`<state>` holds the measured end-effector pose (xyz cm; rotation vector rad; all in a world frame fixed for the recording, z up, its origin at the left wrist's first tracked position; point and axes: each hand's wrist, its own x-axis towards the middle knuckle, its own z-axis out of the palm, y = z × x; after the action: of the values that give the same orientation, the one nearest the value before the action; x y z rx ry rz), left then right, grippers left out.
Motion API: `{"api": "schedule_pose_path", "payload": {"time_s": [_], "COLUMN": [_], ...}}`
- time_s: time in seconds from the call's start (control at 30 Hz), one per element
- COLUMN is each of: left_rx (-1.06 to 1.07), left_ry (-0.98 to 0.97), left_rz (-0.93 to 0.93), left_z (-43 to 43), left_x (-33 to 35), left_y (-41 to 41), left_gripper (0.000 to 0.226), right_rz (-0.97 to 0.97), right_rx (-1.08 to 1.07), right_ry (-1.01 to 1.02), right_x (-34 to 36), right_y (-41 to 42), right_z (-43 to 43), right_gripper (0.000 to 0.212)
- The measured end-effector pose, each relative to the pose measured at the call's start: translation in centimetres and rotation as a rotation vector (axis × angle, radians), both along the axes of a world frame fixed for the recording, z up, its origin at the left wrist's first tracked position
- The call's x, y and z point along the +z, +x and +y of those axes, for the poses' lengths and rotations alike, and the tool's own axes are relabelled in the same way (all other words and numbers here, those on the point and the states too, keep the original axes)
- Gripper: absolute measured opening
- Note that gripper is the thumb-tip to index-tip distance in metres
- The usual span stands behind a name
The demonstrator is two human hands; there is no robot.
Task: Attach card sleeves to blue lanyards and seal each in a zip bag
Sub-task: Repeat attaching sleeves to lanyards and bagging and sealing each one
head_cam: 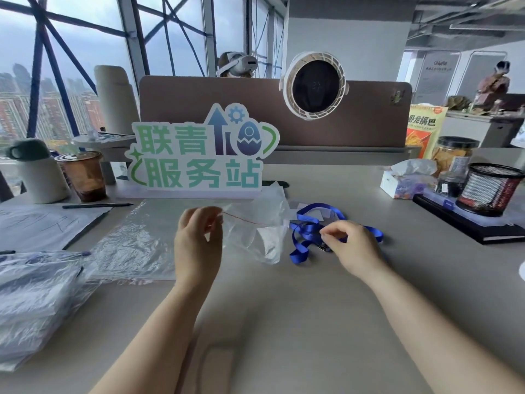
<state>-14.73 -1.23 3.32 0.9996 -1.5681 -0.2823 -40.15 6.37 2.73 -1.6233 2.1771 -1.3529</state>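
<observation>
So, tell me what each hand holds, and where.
Left hand pinches the zip bag at its red-lined mouth edge. Right hand pinches the lanyard near its metal clip.

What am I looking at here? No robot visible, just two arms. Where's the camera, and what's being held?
There is no machine: a person works with bare hands. The single picture comes from a wide-angle camera worn on their head, looking forward and down.

The left hand pinches the top edge of a clear zip bag, holding it up over the desk. The right hand has its fingers curled on a blue lanyard lying on the desk, near its metal clip. I cannot tell whether a card sleeve is attached.

Also there: a stack of plastic bags at left, a standing sign, an iced drink and a mesh pen cup.
</observation>
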Motion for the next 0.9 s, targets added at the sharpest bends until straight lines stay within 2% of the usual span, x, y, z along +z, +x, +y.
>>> {"api": "schedule_pose_path", "payload": {"time_s": [0.13, 0.27, 0.33, 0.4, 0.5, 0.6, 0.73, 0.9], "left_rx": [-0.049, 0.043, -0.069, -0.26, -0.403, -0.319, -0.223, -0.182], "left_ry": [0.112, -0.073, -0.186, -0.207, -0.142, -0.005, 0.227, 0.372], "left_rz": [-0.1, -0.236, -0.344, -0.519, -0.868, -1.127, -1.201, -1.167], "left_z": [-0.4, 1.0, 2.0, 2.9, 3.4, 2.6, 0.6, -0.5], "left_x": [-0.9, -0.6, -0.5, -0.6, -0.7, -0.8, -0.7, -0.5], "left_y": [-0.6, -1.6, -2.6, -3.7, -5.6, -7.3, -8.0, -8.1], "left_gripper": [0.029, 0.035, 0.029, 0.028, 0.047, 0.056, 0.06, 0.059], "right_rz": [0.208, 0.442, 0.494, 0.468, 0.478, 0.483, 0.518, 0.576], "right_rx": [-0.011, -0.06, -0.071, -0.068, -0.066, -0.075, -0.031, -0.033], "right_ry": [0.1, 0.165, 0.215, 0.238, 0.239, 0.22, 0.233, 0.261], "right_x": [-0.8, -1.5, -1.5, -1.2, -1.2, -1.4, -1.1, -0.8], "right_y": [-1.2, -1.4, -1.5, -1.9, -2.6, -2.9, -2.3, -2.3], "right_z": [0.2, 0.2, -0.1, -0.3, -0.3, -0.4, -1.1, -2.1], "right_gripper": [0.012, 0.021, 0.024, 0.023, 0.019, 0.023, 0.034, 0.024]}}
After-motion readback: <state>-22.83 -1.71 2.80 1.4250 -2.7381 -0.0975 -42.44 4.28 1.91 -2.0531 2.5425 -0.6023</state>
